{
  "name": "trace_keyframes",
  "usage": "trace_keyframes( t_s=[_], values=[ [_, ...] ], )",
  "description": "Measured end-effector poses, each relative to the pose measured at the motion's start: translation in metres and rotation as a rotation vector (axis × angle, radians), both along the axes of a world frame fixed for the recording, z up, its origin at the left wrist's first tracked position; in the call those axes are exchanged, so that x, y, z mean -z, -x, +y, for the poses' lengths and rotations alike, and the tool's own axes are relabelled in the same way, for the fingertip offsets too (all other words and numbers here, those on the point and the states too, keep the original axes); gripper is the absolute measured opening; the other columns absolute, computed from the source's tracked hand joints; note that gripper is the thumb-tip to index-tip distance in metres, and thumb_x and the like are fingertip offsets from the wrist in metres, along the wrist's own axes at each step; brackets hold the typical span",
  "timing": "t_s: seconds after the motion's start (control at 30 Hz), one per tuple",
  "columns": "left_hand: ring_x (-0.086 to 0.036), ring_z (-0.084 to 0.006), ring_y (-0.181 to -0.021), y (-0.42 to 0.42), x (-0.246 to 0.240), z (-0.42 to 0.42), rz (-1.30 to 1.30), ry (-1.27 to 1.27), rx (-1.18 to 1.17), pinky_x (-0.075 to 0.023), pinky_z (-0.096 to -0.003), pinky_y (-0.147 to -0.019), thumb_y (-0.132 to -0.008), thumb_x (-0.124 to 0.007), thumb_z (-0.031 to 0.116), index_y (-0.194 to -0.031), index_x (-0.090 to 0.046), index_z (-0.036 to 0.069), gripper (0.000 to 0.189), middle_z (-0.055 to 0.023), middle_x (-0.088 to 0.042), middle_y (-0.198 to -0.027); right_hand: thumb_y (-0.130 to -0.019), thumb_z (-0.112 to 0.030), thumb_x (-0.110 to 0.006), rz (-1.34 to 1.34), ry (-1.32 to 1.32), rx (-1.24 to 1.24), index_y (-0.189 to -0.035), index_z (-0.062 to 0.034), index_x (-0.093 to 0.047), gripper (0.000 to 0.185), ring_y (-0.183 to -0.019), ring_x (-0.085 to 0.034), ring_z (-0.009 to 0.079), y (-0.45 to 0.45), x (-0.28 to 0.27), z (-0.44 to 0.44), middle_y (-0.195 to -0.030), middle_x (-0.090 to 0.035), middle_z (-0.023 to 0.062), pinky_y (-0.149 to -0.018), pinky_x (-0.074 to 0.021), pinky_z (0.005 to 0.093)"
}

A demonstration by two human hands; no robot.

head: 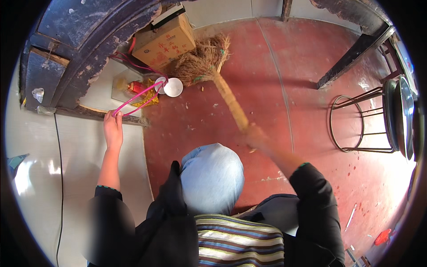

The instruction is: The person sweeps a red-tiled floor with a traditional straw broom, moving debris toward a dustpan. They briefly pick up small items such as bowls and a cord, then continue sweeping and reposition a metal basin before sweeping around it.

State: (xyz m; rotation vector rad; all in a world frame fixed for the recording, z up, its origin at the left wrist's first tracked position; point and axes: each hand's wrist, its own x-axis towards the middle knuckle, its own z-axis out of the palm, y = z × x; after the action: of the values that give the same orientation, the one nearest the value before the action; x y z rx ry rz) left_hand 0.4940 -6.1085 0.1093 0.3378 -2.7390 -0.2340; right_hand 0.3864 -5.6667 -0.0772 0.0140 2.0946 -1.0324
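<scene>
My left hand (pixel 113 128) is raised at the left and grips one end of a looped pink cord (pixel 136 97). From my fingers the cord runs taut toward two white round bowls or cups (pixel 173 87), then trails off darker toward a cardboard box (pixel 163 46). My right hand (pixel 255 135), slightly blurred, is closed around the wrapped handle of a straw broom (pixel 230 96). The broom's bristle head (pixel 205 60) lies against the red floor (pixel 253 100), beside the box. Where the cord ends behind the box is hidden.
A worn dark wooden cabinet (pixel 90 36) overhangs the left. Beneath it sit a clear box (pixel 121 86) with a red object and gold wrapping (pixel 151 95). At right stand a dark wooden leg (pixel 353 58) and a metal-framed stool (pixel 363 120) bearing a basin (pixel 405 116).
</scene>
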Motion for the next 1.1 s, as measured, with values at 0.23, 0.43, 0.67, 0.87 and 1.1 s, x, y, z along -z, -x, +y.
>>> trace_keyframes(
  t_s=[0.23, 0.43, 0.67, 0.87, 1.1],
  values=[
    [-0.055, -0.0355, -0.088, 0.013, 0.015, 0.001, -0.065, 0.053, 0.033, -0.0436, -0.0444, -0.081, -0.101, -0.05, 0.019, -0.093, -0.059, -0.003, 0.025, -0.0159, -0.057, -0.091, -0.082, -0.008, -0.061, 0.032, -0.255, 0.044, -0.134, -0.0018, -0.043, 0.056, -0.049, -0.059, 0.0222, -0.007, -0.068, 0.196, -0.079, -0.061, 0.0158, -0.042, -0.047, 0.0368],
    [-0.061, -0.0293, -0.083, 0.052, 0.062, 0.072, -0.038, -0.153, 0.182, -0.0487, -0.0418, -0.074, -0.093, -0.064, 0.019, -0.091, -0.061, -0.001, 0.02, -0.0136, -0.057, -0.086, -0.069, 0.008, -0.056, 0.064, -0.638, 0.262, -0.121, -0.0005, -0.055, 0.053, -0.038, -0.047, 0.0143, -0.13, -0.17, 0.417, -0.06, -0.051, 0.0025, -0.034, -0.0367, 0.0306],
    [-0.065, -0.0251, -0.09, 0.112, 0.142, 0.173, -0.067, -0.601, 0.433, -0.0555, -0.0365, -0.081, -0.087, -0.071, 0.014, -0.115, -0.061, 0.007, 0.03, -0.0133, -0.058, -0.107, -0.067, 0.003, -0.047, 0.231, -0.313, 0.804, -0.129, -0.0005, -0.054, 0.063, -0.039, -0.038, 0.0069, -0.291, -0.18, 0.432, -0.061, -0.042, -0.0026, -0.032, -0.033, 0.0229],
    [-0.06, -0.0336, -0.108, 0.161, 0.26, 0.127, -0.016, -0.397, -0.06, -0.0508, -0.045, -0.089, -0.085, -0.071, 0.027, -0.131, -0.051, 0.003, 0.056, -0.0205, -0.057, -0.123, -0.068, 0.003, -0.052, 0.27, -0.259, 0.951, -0.127, 0.0023, -0.054, 0.059, -0.04, -0.04, 0.0073, -0.252, -0.16, 0.309, -0.06, -0.045, -0.001, -0.035, -0.0349, 0.0235],
    [-0.068, -0.0269, -0.069, 0.199, 0.331, -0.049, -0.253, -1.279, -0.798, -0.0548, -0.0357, -0.056, -0.092, -0.062, 0.048, -0.12, -0.055, -0.003, 0.058, -0.0271, -0.068, -0.101, -0.067, 0.001, -0.053, 0.259, -0.252, 0.861, -0.122, 0.0027, -0.058, 0.055, -0.041, -0.04, 0.0067, -0.187, -0.159, 0.264, -0.062, -0.045, -0.0025, -0.036, -0.0348, 0.023]
  ],
)
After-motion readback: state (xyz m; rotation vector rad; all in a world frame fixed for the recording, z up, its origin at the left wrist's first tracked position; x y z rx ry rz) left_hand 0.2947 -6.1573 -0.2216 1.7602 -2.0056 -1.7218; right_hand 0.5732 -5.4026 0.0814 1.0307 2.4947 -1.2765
